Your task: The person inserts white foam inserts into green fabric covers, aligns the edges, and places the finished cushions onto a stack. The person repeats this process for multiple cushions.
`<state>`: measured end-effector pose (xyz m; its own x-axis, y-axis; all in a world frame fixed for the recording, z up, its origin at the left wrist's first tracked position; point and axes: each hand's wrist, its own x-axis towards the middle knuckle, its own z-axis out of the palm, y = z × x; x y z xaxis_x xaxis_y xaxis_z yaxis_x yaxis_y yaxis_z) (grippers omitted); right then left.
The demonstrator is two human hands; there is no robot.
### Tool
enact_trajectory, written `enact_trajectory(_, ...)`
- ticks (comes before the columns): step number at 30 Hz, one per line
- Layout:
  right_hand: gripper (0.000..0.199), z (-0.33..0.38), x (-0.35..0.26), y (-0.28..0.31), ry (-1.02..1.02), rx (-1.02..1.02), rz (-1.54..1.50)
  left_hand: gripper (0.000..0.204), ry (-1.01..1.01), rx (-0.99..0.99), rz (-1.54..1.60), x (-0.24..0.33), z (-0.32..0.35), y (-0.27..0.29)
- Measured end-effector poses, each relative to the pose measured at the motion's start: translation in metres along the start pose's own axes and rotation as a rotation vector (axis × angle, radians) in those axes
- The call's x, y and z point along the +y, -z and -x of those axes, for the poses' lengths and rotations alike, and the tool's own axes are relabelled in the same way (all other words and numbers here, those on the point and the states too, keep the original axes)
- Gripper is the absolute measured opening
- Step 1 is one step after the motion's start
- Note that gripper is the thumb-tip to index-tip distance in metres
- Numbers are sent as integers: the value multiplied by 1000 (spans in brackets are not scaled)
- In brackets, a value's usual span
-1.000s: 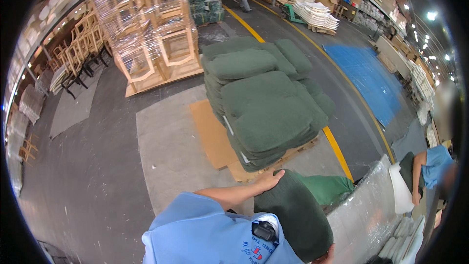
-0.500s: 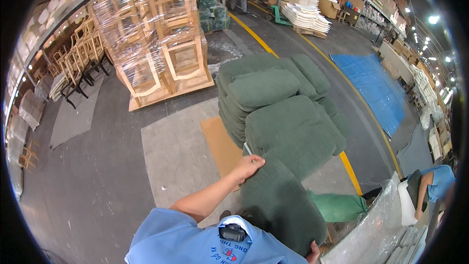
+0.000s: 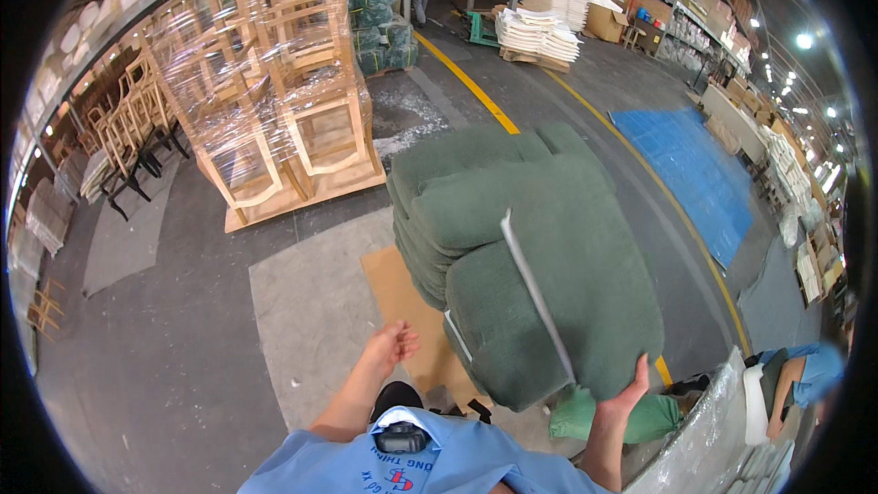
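Left hand (image 3: pixel 391 346) has let go, fingers loose at centre; right hand (image 3: pixel 624 398) now props the cushion (image 3: pixel 558 311) alone.

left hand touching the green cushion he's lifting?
Apart. The head view shows the left hand open over bare cardboard, short of the green cushion.

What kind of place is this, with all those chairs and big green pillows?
Probably a furniture factory or warehouse. Wooden chair frames stand wrapped in clear plastic, green cushions are piled high, and yellow lines mark lanes on the concrete floor. The right hand holds one cushion.
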<state>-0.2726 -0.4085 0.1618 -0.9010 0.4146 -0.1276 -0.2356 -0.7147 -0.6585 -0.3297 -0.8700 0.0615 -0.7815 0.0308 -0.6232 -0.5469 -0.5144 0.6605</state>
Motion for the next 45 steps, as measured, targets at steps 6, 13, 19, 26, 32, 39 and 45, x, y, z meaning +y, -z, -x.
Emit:
enact_trajectory(6, 56, -123, 27, -136, 83, -89, -89, 34, 71, 80, 87, 30, -33, 60)
enact_trajectory(13, 57, -280, 127, -252, -27, -69, -71, 27, 17, 122, -39, 149, -127, 97)
enact_trajectory(19, 56, -376, 212, -201, -222, 328, 345, 24, -5, 74, -159, 236, -196, 130)
enact_trajectory(26, 58, -380, 279, -219, -18, 532, 521, 27, 54, 165, -272, 280, -226, 159)
enact_trajectory(32, 59, -366, 260, -226, 179, 597, 634, 44, 73, -227, -276, 284, -319, 60)
enact_trajectory(39, 75, -253, 311, -227, -237, 435, 889, 59, -44, -73, -413, 330, -388, 0)
enact_trajectory(45, 92, -206, 344, -238, -327, 514, 895, 65, -29, -26, -500, 333, -399, -49)
